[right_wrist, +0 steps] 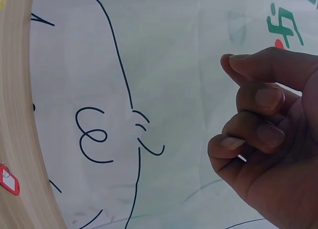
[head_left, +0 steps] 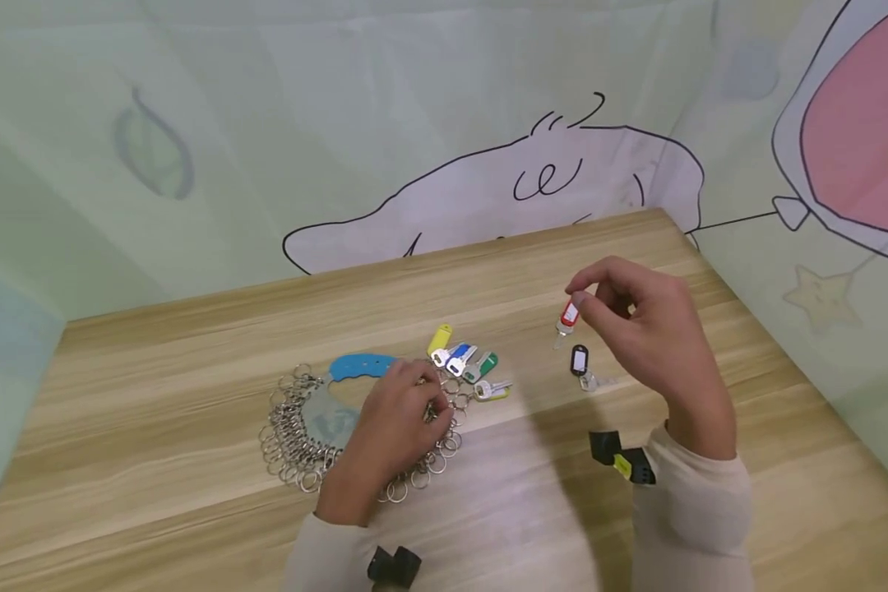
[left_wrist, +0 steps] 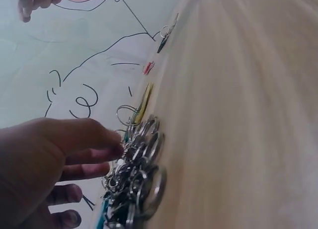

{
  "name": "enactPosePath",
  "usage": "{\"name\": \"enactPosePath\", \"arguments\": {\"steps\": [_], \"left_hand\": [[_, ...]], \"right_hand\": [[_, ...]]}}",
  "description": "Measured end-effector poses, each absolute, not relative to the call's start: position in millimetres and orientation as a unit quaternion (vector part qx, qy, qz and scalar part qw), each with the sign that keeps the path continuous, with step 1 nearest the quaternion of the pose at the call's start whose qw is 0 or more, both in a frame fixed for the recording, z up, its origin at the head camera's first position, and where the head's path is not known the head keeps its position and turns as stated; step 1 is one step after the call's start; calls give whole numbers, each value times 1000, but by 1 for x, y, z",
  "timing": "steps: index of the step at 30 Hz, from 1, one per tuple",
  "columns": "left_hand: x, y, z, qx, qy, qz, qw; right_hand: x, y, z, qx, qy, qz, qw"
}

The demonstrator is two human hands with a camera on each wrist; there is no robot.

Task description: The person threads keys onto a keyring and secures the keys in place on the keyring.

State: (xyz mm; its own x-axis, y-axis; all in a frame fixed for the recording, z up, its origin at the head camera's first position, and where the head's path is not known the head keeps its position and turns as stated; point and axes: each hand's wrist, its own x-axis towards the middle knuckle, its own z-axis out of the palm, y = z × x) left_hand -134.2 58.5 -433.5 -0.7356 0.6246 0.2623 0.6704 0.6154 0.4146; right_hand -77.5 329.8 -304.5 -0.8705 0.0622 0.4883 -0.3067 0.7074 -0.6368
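A round blue and grey key holder (head_left: 361,366) lies on the table, its edge hung with many metal split rings. My left hand (head_left: 403,419) is over its right side, thumb and forefinger pinching at a split ring; the fingers partly hide it. In the left wrist view those fingertips meet beside the rings (left_wrist: 154,189). Keys with yellow (head_left: 440,339), blue and green (head_left: 488,364) tags lie by the holder's right edge. My right hand (head_left: 636,329) hovers above the table, fingers loosely bent, nothing held. Below it lies a red-tagged key (head_left: 565,321), apart from the hand in the right wrist view.
A black-tagged key (head_left: 580,360) rests near the red one on the wooden table (head_left: 155,386). A printed cloth backdrop (head_left: 266,123) stands behind the table and along its right side. Black wrist straps are on both sleeves (head_left: 688,493).
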Motion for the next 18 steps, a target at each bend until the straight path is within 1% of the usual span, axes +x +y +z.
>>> {"name": "enactPosePath", "arguments": {"steps": [7,14,18], "left_hand": [[-132,64,-436,-355,-905,-230,55],[-131,68,-439,-357,-900,-247,29],[-131,68,-439,-360,-896,-257,23]], "right_hand": [[-78,329,-303,68,-893,373,243],[-79,328,-303,70,-891,378,241],[-78,328,-302,69,-892,379,237]]}}
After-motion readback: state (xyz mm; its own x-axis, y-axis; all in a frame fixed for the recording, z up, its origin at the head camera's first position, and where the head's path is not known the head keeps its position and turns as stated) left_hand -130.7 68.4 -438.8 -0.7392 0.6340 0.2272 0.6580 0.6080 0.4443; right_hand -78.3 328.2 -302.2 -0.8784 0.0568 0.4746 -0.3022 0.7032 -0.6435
